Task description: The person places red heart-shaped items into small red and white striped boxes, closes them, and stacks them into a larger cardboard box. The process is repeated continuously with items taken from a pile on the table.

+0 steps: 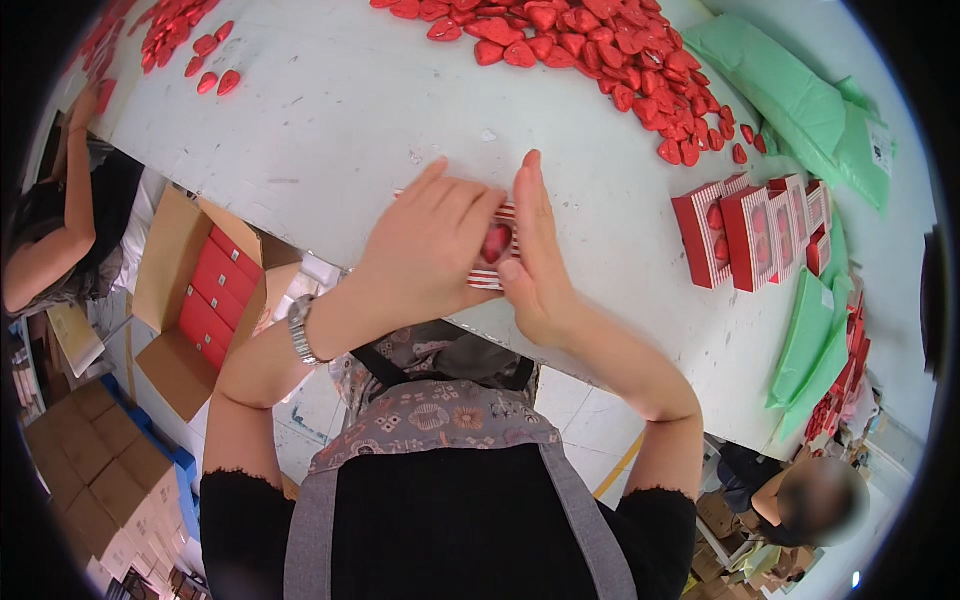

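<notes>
A small box was between the 2 hands, above the table, a red candy visible in its window. The left hand gripped its left side, fingers bent and mostly close together; where its thumb sat, I could not tell. The right hand lay flat along the other side, fingers straight and pressed together, thumb at the front. Striped boxes stood to the right, near green bags.

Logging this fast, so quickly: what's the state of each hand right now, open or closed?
Left hand: laid over the striped box, its grip partly hidden; can't tell whether closed.
Right hand: open, straight-fingered, against the box's right side.
</notes>
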The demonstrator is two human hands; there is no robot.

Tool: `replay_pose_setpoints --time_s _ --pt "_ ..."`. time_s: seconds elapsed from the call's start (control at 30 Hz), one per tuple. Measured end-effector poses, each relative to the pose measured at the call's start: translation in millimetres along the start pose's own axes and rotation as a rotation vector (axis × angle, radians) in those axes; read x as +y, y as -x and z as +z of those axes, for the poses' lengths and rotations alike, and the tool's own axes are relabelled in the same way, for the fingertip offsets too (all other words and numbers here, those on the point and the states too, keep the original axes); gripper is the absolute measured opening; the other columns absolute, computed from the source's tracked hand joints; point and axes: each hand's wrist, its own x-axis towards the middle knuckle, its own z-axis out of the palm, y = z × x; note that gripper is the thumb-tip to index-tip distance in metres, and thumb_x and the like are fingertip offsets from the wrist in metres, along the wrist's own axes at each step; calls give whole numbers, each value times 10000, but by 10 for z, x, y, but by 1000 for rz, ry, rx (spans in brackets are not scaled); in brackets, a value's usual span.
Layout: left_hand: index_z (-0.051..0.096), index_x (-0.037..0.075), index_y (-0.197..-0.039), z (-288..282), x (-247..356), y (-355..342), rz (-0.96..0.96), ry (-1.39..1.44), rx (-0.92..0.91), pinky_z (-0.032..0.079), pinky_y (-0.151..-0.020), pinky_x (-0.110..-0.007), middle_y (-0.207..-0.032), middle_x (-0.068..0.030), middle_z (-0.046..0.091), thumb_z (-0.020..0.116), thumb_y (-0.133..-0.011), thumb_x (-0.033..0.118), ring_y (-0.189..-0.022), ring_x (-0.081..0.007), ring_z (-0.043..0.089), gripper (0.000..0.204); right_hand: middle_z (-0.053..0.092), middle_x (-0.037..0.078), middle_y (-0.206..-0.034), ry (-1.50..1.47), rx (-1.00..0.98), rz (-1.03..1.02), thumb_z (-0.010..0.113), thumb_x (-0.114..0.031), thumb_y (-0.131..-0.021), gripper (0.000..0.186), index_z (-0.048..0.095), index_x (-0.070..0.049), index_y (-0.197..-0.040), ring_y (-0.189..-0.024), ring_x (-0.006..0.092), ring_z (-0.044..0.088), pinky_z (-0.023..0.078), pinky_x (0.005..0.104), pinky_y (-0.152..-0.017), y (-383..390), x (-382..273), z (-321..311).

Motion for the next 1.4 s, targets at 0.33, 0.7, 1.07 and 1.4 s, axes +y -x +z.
replay_pose_setpoints --time_s 0.33,0.7,1.07,1.4 --pt "518 41 -1289 -542 -447 -375 -63 695 -395 287 -1138 -429 -1391 -150 445 823 -694 265 -1303 -288 425 705 452 244 -1351 624 -321 -111 789 -187 -705 754 487 -1 -1370 -1178 355 497 436 457 -946 142 -164 -532" --pt "401 -1 -1373 -359 -2827 -1787 -887 -228 259 496 -935 -407 -1301 -211 521 742 -629 694 -1180 -370 540 1073 342 132 -1522 1498 555 326 706 -210 -796 676 471 -79 -1416 -1313 376 369 294 516 -1080 807 297 -1892" --pt "702 31 -1074 -948 -1606 -874 -710 160 338 502 -829 -320 -906 -125 707 583 -862 458 -856 -206 658 492 422 182 -1443 1114 234 -164 737 -146 -717 605 582 -72 -1297 -1279 353 428 322 460 -1020 -3 -183 -847" --pt "629 -31 -1134 -466 -1863 -1073 -753 802 684 563 -753 -319 -1013 -90 658 560 -899 531 -899 -179 645 613 306 228 -1515 464 -485 -483 756 -435 -732 818 429 -162 -1431 -1358 367 364 346 516 -1063 -885 -428 547"
